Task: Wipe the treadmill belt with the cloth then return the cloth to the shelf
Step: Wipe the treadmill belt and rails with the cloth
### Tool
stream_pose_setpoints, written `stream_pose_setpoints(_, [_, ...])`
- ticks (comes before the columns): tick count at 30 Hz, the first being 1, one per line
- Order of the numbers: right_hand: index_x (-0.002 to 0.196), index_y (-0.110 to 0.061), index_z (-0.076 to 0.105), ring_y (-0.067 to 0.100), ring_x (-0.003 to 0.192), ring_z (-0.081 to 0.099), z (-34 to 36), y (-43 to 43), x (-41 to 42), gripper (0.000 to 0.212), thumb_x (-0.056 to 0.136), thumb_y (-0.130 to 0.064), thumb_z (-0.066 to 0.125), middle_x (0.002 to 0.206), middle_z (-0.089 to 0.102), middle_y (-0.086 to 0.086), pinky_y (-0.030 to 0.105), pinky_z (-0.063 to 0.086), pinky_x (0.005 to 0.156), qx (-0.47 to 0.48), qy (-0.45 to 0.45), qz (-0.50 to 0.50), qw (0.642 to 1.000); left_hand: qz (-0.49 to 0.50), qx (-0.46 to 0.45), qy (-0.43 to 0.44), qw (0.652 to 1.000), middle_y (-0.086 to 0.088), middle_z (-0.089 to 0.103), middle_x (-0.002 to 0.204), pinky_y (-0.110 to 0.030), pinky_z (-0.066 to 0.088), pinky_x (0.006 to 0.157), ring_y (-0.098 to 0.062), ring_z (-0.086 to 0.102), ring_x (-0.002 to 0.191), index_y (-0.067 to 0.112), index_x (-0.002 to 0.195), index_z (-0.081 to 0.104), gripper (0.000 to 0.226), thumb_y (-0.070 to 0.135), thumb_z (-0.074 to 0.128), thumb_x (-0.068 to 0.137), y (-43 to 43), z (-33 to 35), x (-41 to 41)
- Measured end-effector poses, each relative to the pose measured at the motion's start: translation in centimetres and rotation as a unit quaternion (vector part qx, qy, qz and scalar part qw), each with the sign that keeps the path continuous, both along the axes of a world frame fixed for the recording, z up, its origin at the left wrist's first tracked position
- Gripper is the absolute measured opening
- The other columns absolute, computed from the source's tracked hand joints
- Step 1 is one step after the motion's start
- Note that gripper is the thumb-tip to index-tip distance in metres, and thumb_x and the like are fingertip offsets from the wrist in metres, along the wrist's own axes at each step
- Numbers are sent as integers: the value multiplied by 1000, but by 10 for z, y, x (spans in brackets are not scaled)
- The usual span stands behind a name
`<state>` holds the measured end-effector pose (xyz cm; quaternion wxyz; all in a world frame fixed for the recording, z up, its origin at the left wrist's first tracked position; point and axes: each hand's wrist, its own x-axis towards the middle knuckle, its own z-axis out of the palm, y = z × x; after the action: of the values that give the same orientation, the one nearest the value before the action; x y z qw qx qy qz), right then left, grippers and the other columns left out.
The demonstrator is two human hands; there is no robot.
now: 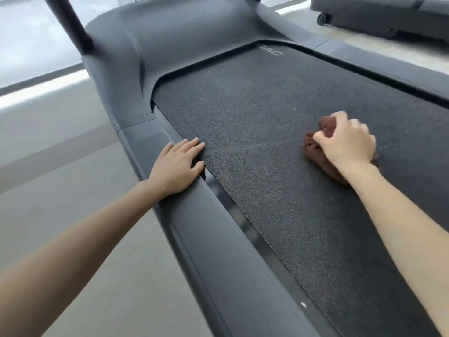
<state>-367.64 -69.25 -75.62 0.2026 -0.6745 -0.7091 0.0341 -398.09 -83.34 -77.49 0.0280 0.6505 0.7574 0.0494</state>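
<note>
The dark, rough treadmill belt (pixel 262 147) runs from the upper middle to the lower right. A bunched brown cloth (pixel 313 148) lies on the belt at the right, and my right hand (pixel 347 142) grips it from above with curled fingers, hiding most of it. My left hand (pixel 176 166) rests flat on the treadmill's left side rail (pixel 209 239), its straight fingertips reaching the belt's left edge. No shelf is in view.
The grey motor cover (pixel 184 37) rises at the belt's far end, with a black upright post (pixel 69 25) at its left. Pale floor (pixel 60 171) lies to the left. Another grey machine with a wheel (pixel 379 13) stands at the top right.
</note>
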Motion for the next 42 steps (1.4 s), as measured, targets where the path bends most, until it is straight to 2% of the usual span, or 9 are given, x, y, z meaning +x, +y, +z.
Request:
stream_pose_setpoints(3, [127, -9, 44, 42, 119, 43, -2, 17, -30, 47, 92, -40, 51, 126, 49, 28, 48, 32, 100, -11, -5, -73, 997, 10, -6, -2, 1000, 8, 21, 155, -35, 4, 117, -12, 15, 143, 28, 146, 28, 50, 33, 37, 97, -1, 5, 4])
stream_pose_setpoints(9, [124, -17, 45, 33, 113, 48, -8, -70, -156, 44, 91, -45, 48, 121, 53, 15, 41, 35, 92, 30, -59, 186, 980, -3, 11, -17, 1000, 5, 25, 154, -34, 7, 117, -14, 19, 142, 24, 145, 31, 50, 30, 39, 96, -3, 5, 1])
stream_pose_setpoints(15, [125, -30, 51, 25, 104, 52, -12, -91, -95, 44, 85, -46, 50, 109, 59, 0, 37, 39, 84, 62, -46, 268, 960, -48, 33, -31, 998, -2, 30, 152, -37, 13, 116, -19, 23, 141, 15, 143, 37, 48, 31, 39, 98, 5, -2, -12])
stream_pose_setpoints(18, [120, -29, 56, 30, 101, 55, -8, -76, -35, 40, 83, -44, 53, 105, 62, 3, 40, 43, 83, 61, -44, 187, 980, -98, 12, -30, 995, 2, 25, 154, -35, 10, 117, -17, 13, 144, 21, 145, 32, 49, 35, 37, 98, 15, 1, -30])
stream_pose_setpoints(23, [123, -25, 55, 42, 110, 50, -6, -41, 16, 39, 90, -45, 52, 118, 58, 19, 47, 40, 91, 37, 30, -99, 994, -152, -39, -31, 987, 8, 16, 156, -38, 7, 118, -13, 5, 145, 34, 146, 24, 48, 39, 32, 99, 43, 5, -70])
stream_pose_setpoints(27, [127, -19, 52, 44, 111, 48, -13, -31, -37, 48, 89, -50, 52, 126, 53, 21, 48, 37, 96, 31, -9, -139, 990, -177, -25, -42, 983, 13, 15, 156, -38, 6, 118, -10, 5, 144, 38, 145, 23, 47, 42, 30, 99, 70, -1, -88])
stream_pose_setpoints(33, [139, -19, 38, 32, 116, 46, -8, -70, -141, 68, 84, -54, 56, 138, 37, 5, 44, 38, 98, 12, -41, 43, 998, -181, -5, -49, 982, 9, 14, 157, -39, 5, 116, -13, 6, 145, 35, 147, 22, 48, 40, 28, 99, 90, -5, -86])
stream_pose_setpoints(38, [124, -17, 49, 27, 110, 50, -1, -98, -172, 58, 78, -48, 67, 130, 42, 3, 45, 41, 92, 12, -22, 200, 979, -193, -1, -51, 980, 7, 11, 158, -40, 6, 117, -15, 5, 145, 33, 148, 20, 49, 40, 26, 99, 89, -6, -86])
stream_pose_setpoints(42, [124, -18, 54, 22, 113, 51, -3, -96, -162, 56, 76, -47, 57, 127, 50, 0, 38, 43, 91, 41, -61, 256, 964, -192, 1, -50, 980, 7, 10, 158, -41, 5, 117, -15, 4, 145, 33, 148, 18, 50, 40, 26, 99, 90, -10, -87])
